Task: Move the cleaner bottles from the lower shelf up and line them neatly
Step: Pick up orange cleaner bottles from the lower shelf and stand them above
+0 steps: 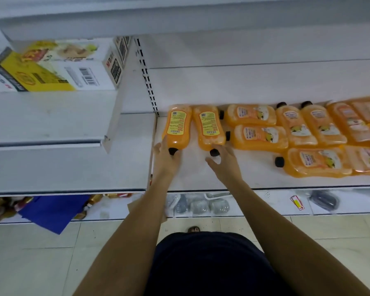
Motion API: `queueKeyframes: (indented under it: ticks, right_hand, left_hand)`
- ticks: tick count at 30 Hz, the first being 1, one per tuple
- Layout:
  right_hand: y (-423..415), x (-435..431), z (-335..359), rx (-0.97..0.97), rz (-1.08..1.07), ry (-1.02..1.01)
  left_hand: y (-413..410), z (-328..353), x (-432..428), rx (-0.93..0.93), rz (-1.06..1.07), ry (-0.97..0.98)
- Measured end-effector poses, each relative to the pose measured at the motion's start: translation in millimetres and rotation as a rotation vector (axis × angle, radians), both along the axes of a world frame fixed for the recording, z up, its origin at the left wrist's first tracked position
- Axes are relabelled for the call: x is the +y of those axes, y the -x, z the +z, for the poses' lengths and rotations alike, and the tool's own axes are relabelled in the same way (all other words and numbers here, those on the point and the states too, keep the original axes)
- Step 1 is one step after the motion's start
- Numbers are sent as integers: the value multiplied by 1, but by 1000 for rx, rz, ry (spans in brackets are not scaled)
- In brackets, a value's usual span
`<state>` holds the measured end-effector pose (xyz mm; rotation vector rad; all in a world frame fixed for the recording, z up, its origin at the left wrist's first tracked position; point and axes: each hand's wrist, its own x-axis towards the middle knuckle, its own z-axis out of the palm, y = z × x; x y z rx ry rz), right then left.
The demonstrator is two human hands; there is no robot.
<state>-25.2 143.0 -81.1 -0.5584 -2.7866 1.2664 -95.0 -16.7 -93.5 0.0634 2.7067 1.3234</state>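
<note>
The left bottle (176, 127) lies flat on the shelf (201, 178), label up, its long axis running straight away from the left hand (166, 157) — black cap (173, 151) toward the person, base farther in. That hand grips it at the neck, fingers curled round the cap end. Just right of it, the second bottle (209, 128) lies nearly parallel, slightly tilted, its cap also pointing back at the person. The right hand (224, 162) is spread and relaxed, fingertips touching that bottle's shoulder beside the cap, not wrapped round it. Each hand is nearest its own bottle. Farther right of the right hand, the other bottles (297, 133) lie in mixed directions (some sideways, some cap-away) — that part of the row looks far from straight.
</note>
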Motion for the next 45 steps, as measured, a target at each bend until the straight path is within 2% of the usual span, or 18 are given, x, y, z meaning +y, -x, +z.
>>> queueKeyframes:
  ticks: [7,12,16,18,20,23,25,27,30,34,38,41,45]
  right_hand:
    - [16,0,-3,-79,-47,43]
    - [-16,0,0,-152,10,18]
    - [-40,9,16,-289,169,3]
    - [-44,20,31,-369,271,40]
    - [-41,31,44,-329,226,26]
    - [-24,38,43,-115,133,-56]
    - [-14,32,35,-198,232,-89]
    - [-14,21,24,-301,295,-126]
    - [-24,12,20,-306,229,-130]
    - [-43,8,29,-349,240,-234]
    - [-59,9,24,-344,303,-289]
    - [-62,14,21,-350,345,-325]
    - [-65,18,13,-327,359,-447]
  left_hand:
    - [5,-19,0,-11,26,-42]
    - [-32,-13,-6,-43,13,51]
    - [-67,-5,-9,-77,-44,160]
    - [-68,2,-13,-19,-20,251]
    - [-57,9,-14,64,-26,201]
    - [-36,12,-6,65,-193,185]
    - [-29,5,0,-1,-281,135]
    - [-29,-2,2,-51,-278,88]
    - [-39,-3,-3,-42,-276,197]
    - [-65,8,-18,59,-266,341]
    - [-73,3,-40,118,-397,359]
    - [-69,-5,-52,97,-490,463]
    - [-58,-8,-55,328,-483,627]
